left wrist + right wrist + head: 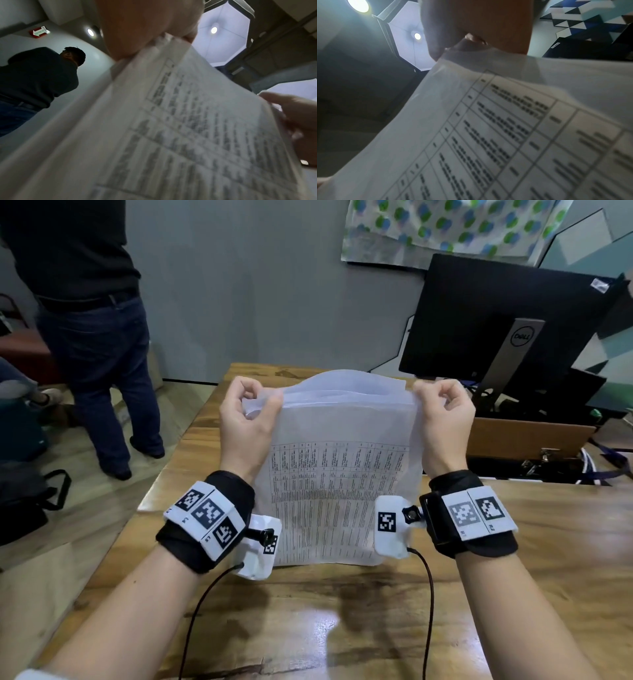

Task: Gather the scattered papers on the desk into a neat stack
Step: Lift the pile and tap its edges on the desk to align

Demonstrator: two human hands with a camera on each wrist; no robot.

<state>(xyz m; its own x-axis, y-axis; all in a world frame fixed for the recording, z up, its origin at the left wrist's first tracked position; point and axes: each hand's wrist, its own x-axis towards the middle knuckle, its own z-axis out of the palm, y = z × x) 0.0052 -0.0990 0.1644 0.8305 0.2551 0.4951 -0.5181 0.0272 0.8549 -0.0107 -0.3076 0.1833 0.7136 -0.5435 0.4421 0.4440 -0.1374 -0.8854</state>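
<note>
Our left hand (245, 419) has its fingers curled over the top left corner of the papers (339, 470), thumb in front, pinching the sheets. Our right hand (443, 419) does the same at the top right corner, fingers bent tight and the thumb pressed against the front sheet. From the left wrist view we see the thumb (137, 31) clamped on the upper edge of the papers (171, 135), with the right hand (298, 121) at the far side. From the right wrist view the fingers (471, 24) close over the corner of the papers (488, 135).

We hold the papers upright between both hands, printed tables facing us. Their bottom edge stands on the desk (308, 611); the top edges are uneven, some sheets curving up behind the front one.

Black wrist straps with square-patterned markers wrap both our wrists, and a thin cable runs from each across the wooden desk.

Farther out on the right stands a black monitor (507, 316), its back toward us, with an open cardboard box (527, 436) just beside the desk. On the left a person (92, 330) in dark clothes stands on the floor, near a dark bag (24, 498). A patterned cloth (445, 231) hangs on the grey wall.
</note>
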